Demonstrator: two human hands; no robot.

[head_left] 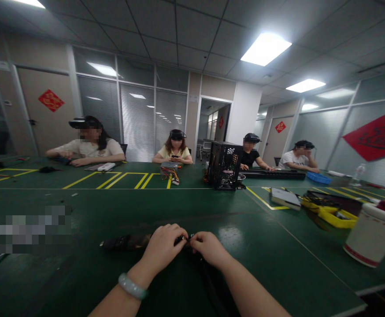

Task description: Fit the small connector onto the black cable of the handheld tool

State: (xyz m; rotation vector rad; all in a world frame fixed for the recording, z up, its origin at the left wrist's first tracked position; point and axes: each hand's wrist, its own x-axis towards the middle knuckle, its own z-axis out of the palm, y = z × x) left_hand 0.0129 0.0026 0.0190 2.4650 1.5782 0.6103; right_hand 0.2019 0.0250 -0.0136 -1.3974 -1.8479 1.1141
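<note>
Both hands meet low in the middle of the head view, over the green table (120, 211). My left hand (168, 246), with a pale bangle (132, 286) on its wrist, is closed round a small dark part whose shape is mostly hidden. Close beside it, my right hand (207, 248) pinches something dark and small that I cannot make out. A dark, elongated object (123, 243) with a pointed metal tip lies to the left, its right end behind my left hand. Below my right hand a black cable or strap (209, 277) runs toward the near edge.
Ahead stands an open black computer case (223, 165), with a power supply (170, 168) to its left. At right are a silver box (285, 198), a yellow tray (336, 218) and a white cup (374, 233). Several people sit across the table.
</note>
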